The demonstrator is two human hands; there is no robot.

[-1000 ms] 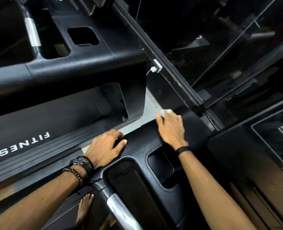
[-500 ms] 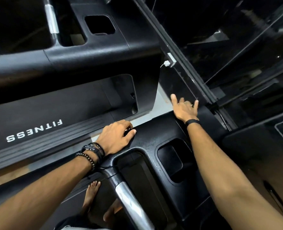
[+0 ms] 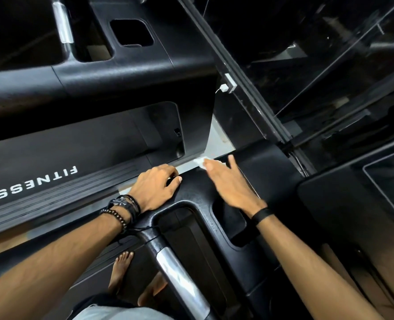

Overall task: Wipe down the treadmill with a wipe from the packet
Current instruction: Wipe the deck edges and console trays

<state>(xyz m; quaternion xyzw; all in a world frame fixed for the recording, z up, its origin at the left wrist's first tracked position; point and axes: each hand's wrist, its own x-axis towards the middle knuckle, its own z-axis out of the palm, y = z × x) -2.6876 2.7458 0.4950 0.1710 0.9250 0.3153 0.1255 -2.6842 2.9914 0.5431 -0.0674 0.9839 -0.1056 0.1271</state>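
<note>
A second black treadmill (image 3: 80,144) with white "FITNESS" lettering stands to the left across a strip of pale floor (image 3: 216,144), and dark glass panels (image 3: 329,65) in black frames fill the dim right side

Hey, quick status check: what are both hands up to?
Right hand flat, pressing white wipe on black treadmill console. Left hand braced on console edge. Nothing in the way.

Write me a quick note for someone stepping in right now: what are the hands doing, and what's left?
Right hand: flat, pressing the white wipe onto the treadmill console at its far edge.
Left hand: resting on the console's edge, steadying, holding nothing.
Packet: not in view.
Done: wipe is out and in use.
Left: probably the rest of the console, the silver handlebar and beyond.
</note>
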